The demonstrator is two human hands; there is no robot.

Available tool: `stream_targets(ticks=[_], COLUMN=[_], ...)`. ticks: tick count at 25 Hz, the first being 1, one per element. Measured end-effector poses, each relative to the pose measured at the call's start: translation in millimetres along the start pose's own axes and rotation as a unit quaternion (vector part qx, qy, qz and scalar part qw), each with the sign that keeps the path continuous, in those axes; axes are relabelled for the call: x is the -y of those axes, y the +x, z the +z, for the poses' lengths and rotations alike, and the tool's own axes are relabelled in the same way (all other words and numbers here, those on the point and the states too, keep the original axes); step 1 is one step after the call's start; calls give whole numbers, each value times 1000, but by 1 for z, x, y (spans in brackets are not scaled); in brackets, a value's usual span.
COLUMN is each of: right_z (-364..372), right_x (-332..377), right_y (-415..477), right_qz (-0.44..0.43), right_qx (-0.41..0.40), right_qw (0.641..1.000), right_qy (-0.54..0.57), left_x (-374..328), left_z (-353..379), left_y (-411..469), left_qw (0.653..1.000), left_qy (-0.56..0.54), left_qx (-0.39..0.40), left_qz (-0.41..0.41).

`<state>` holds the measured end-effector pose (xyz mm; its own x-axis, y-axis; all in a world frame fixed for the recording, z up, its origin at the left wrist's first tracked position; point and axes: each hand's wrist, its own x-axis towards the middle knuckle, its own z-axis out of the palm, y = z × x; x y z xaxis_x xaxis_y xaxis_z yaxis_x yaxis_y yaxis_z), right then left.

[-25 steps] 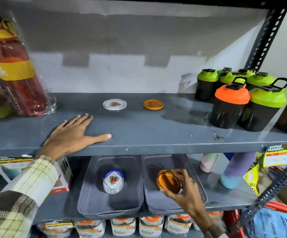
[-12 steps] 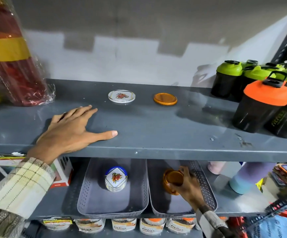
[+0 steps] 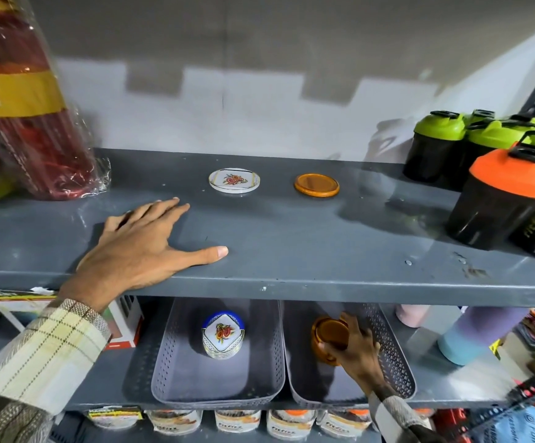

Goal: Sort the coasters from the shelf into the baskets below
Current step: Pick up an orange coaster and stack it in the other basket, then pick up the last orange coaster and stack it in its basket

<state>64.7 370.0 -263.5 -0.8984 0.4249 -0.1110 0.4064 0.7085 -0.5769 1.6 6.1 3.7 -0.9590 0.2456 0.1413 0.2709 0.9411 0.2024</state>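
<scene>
In the right basket below, the right hand is curling its fingers around an orange coaster stack, probably setting it with its kind. The floral stack is sitting in the left basket. Above, the left hand is lying flat and empty, bracing on the shelf. Farther back, a floral coaster and an orange coaster are waiting, apart.

1 head cam, close, facing the shelf front, pitched down; baskets at 6 o'clock.
</scene>
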Motion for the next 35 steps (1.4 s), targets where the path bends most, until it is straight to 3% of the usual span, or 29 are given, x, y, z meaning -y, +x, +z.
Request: stream_targets(ticks=[9, 17, 23, 29, 35], right_z=[2, -51, -119, -170, -194], right_x=[2, 38, 74, 129, 186], right_y=[-8, -66, -134, -181, -125], right_qz=[-6, -114, -251, -344, -341], right_qx=[24, -46, -146, -257, -207], right_qw=[1000, 992, 957, 900, 909], right_qy=[10, 2, -5, 78, 124], left_x=[0, -2, -2, -2, -4], left_z=[0, -4, -3, -2, -3], left_y=[1, -4, -4, -5, -6], left_qw=[1000, 999, 998, 997, 998], left_qy=[3, -7, 7, 26, 25], left_qx=[9, 32, 65, 72, 63], left_qz=[1, -2, -7, -7, -9])
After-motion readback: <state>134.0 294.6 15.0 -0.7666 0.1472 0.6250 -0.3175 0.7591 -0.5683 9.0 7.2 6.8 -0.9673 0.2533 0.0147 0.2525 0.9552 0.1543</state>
